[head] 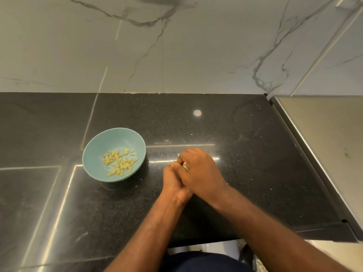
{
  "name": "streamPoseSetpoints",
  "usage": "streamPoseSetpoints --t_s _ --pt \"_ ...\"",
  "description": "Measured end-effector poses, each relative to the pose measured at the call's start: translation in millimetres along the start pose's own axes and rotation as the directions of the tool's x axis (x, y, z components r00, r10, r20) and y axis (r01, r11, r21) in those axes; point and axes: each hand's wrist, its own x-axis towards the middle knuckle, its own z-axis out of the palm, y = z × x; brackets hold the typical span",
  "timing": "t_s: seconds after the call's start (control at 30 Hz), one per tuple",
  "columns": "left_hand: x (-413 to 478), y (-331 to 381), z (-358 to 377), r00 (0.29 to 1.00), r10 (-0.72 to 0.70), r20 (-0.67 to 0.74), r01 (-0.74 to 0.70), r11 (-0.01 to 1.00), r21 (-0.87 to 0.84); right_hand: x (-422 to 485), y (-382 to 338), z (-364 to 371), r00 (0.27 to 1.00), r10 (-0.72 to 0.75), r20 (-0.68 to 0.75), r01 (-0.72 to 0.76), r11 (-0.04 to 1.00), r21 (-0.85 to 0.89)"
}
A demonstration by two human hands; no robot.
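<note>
Head view, my left grip and right grip pinch a pale piece over the black counter, teal bowl beside, marble wall along its back edge.

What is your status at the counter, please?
Both pressed together, left grip and right grip pinching a small pale bit. Off left, bowl holding seeds, untouched. Nothing between hands and bowl.

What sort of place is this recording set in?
Most likely a kitchen: a polished black stone counter against a marble-look tiled wall, with a blue bowl of small pale seeds on it.
</note>
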Motion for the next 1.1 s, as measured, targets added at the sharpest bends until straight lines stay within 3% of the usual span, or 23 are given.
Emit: streamPoseSetpoints --t_s 0.1,0.27,0.43,0.57,0.7,0.83,0.9,0.97,1.03,1.1 --pt "7.7 7.9 -9.5 0.981 -0.168 0.099 0.176 0.981 -0.084 -3.3 -3.0 -9.5 0.999 -0.015 0.038 0.016 0.999 -0.029" --pt "-1.6 6.2 -1.9 0.983 -0.164 0.087 0.169 0.985 -0.042 -5.4 -1.0 -17.1 0.996 0.068 -0.066 -0.061 0.993 0.100" --pt "-6.3 14.9 -4.3 0.983 -0.182 -0.013 0.181 0.981 -0.077 -6.1 20.7 -35.2 0.989 0.145 -0.032 -0.128 0.943 0.307" --pt "-10.1 29.0 -14.7 0.986 -0.151 -0.071 0.138 0.977 -0.164 -32.6 84.7 -24.6 0.956 0.290 0.049 -0.294 0.938 0.184" --pt "-16.2 41.4 -24.8 0.985 -0.117 -0.129 0.090 0.976 -0.199 -80.7 122.5 10.2 0.838 0.526 0.147 -0.515 0.850 -0.107" --pt "-26.4 44.4 -28.0 0.990 -0.077 -0.117 0.046 0.968 -0.248 -77.0 73.8 51.4 0.878 0.455 0.150 -0.396 0.866 -0.305" --pt "-31.7 47.0 -26.3 0.993 -0.062 -0.104 0.032 0.962 -0.271 -57.6 49.3 69.5 0.906 0.349 0.238 -0.294 0.926 -0.238" --pt "-36.9 51.6 -23.9 0.992 -0.052 -0.112 0.021 0.963 -0.268 -31.6 37.2 76.3 0.920 0.288 0.264 -0.291 0.956 -0.029" --pt "-41.7 56.7 -24.6 0.993 -0.029 -0.116 -0.001 0.967 -0.255 0.8 47.9 74.5 0.937 0.303 0.172 -0.331 0.929 0.165" --pt "-47.4 62.1 -28.3 0.992 -0.009 -0.125 -0.023 0.966 -0.258 27.8 69.2 66.7 0.942 0.309 0.133 -0.327 0.932 0.154"
